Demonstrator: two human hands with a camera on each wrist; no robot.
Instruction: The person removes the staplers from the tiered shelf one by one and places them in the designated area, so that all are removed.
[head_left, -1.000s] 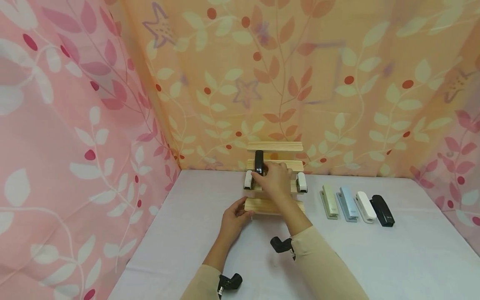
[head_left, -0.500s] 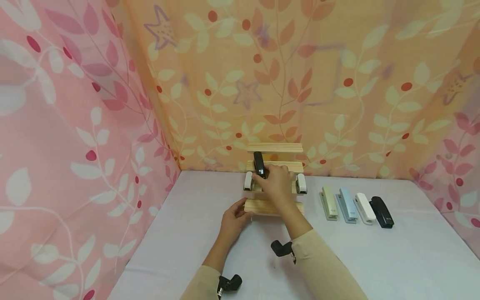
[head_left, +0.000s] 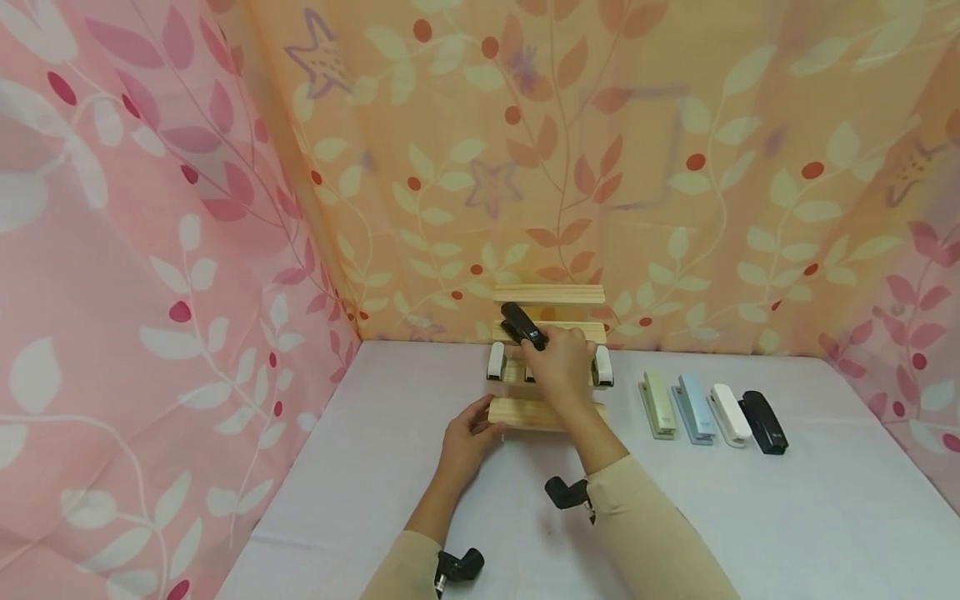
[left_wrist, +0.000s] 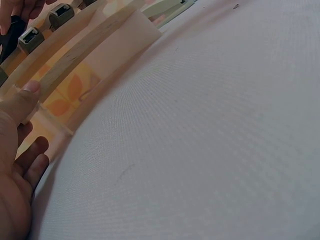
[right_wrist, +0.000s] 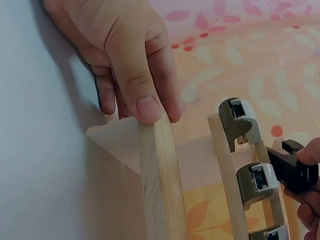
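Observation:
My right hand (head_left: 564, 367) grips a black stapler (head_left: 522, 325) above the tiered wooden rack, its far end slanting to the left. Below it, a white stapler (head_left: 496, 361) sits at the left of the rack's second slat, and another white stapler (head_left: 603, 365) at the right. Between them, a middle white stapler (right_wrist: 257, 182) shows in the right wrist view; from the head, my right hand mostly covers it. My left hand (head_left: 465, 446) pinches the left end of the front slat (head_left: 528, 413), thumb in front and fingers behind, as the right wrist view shows.
Right of the rack, a green stapler (head_left: 657, 406), a blue stapler (head_left: 697, 408), a white stapler (head_left: 730, 415) and a black stapler (head_left: 764, 422) lie in a row on the white tablecloth (head_left: 840, 508). Patterned curtains (head_left: 420, 250) hang behind and at the sides.
The black stapler has turned from pointing straight back to slanting left, and my right hand has shifted slightly right with it. My left hand has stayed on the front slat.

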